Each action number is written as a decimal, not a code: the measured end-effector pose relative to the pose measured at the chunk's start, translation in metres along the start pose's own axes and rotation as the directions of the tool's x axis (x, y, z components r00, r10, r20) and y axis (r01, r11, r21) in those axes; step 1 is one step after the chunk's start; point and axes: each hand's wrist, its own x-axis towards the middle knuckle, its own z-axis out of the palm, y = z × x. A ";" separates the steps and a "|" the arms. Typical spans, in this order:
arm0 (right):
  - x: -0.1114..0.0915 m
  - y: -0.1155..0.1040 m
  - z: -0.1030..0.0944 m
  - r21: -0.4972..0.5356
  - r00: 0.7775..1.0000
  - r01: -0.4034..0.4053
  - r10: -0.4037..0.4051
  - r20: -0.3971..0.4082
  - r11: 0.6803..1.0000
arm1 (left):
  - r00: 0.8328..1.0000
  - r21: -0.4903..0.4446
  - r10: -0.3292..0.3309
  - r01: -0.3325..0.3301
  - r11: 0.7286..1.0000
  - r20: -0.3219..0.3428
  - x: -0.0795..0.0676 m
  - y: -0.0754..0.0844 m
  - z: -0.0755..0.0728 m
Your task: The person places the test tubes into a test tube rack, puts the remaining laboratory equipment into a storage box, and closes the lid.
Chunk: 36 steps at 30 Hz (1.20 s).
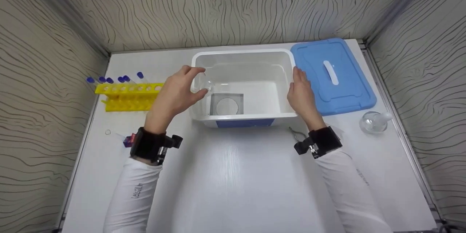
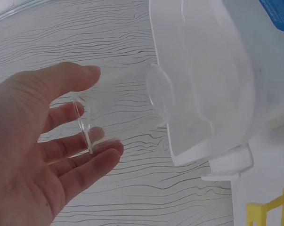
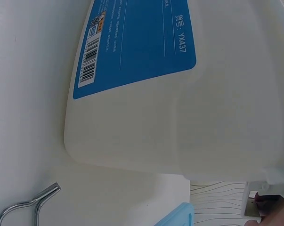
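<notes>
My left hand [image 1: 176, 90] holds a clear glass vessel [image 1: 202, 82] over the left end of a white plastic bin [image 1: 255, 117]. In the left wrist view its thumb and fingers curl about the vessel's near rim; the exact kind is hard to make out through the glass. Fairly straight fingers of my right hand [image 1: 303, 94] rest on the bin's right rim, with the thumb at the inner side. Only a bit of that hand shows at the lower right of the right wrist view. A grey square wire gauze with a white round centre [image 1: 227, 106] lies on the bin's floor.
A yellow rack [image 1: 123, 106] with several blue-capped tubes stands left. A blue lid [image 1: 346, 94] with a white handle lies right, behind a glass lamp-like bottle [image 1: 373, 123]. Metal tongs [image 3: 38, 200] lie before the bin; a small red-and-blue box [image 1: 128, 141] is near the left wrist.
</notes>
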 end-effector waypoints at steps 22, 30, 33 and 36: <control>0.000 0.000 0.000 0.002 1.000 -0.001 0.001 0.007 1.000 | 0.949 0.141 -0.065 0.022 0.990 0.307 0.025 -0.002 0.032; 0.001 0.000 0.000 0.006 1.000 0.001 -0.001 0.001 1.000 | 0.913 0.169 -0.081 0.014 0.986 0.399 0.034 0.003 0.036; 0.001 0.000 0.000 0.005 1.000 0.001 -0.001 0.004 1.000 | 0.890 0.181 -0.091 0.010 0.983 0.446 0.038 0.007 0.040; 0.001 0.000 0.001 0.002 1.000 0.004 -0.004 -0.001 1.000 | 0.870 0.198 -0.098 0.001 0.980 0.482 0.040 0.009 0.045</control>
